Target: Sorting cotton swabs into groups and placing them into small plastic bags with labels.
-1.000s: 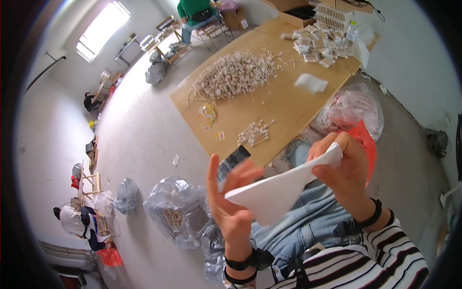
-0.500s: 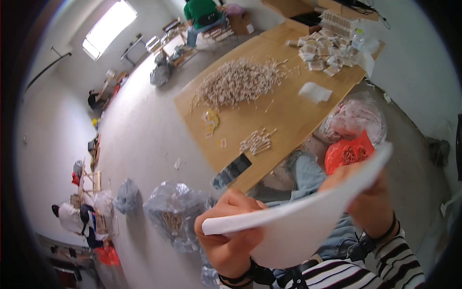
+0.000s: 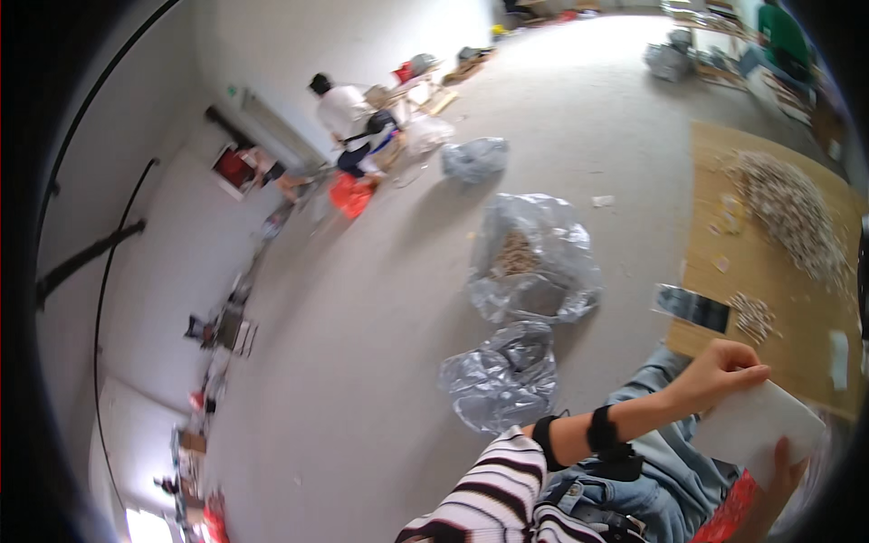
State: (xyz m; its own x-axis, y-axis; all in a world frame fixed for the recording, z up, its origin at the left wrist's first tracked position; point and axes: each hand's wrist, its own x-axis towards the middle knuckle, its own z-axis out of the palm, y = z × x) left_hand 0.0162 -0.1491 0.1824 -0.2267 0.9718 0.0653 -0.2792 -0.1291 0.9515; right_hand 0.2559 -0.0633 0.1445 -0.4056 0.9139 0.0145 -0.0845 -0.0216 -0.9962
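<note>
My left hand (image 3: 722, 371) pinches the upper edge of a white, bendy, flat sheet (image 3: 756, 421), thumb and fingers closed on it. At its lower right side my right hand (image 3: 784, 475) grips the same sheet, partly cut off by the dark rim of the view. The sheet is held above my lap, beside the table's near edge. Past my left hand, a small heap of cotton swabs (image 3: 753, 317) lies on the wooden table (image 3: 711, 244). A dark, glossy flat thing (image 3: 692, 308) sits beside that heap, reaching past the table edge.
A large pile of cotton swabs (image 3: 789, 213) covers the table's far part. On the floor to the left stand a clear plastic bag (image 3: 534, 262) with swab-like pieces inside and another crumpled bag (image 3: 502, 376). Farther off a person in white (image 3: 348, 118) sits bent over; another wears green (image 3: 780, 41).
My view has swung to the left, so the table now stands at the right edge. The sheet, edge-on and curved before, now shows its flat face, still in both hands.
</note>
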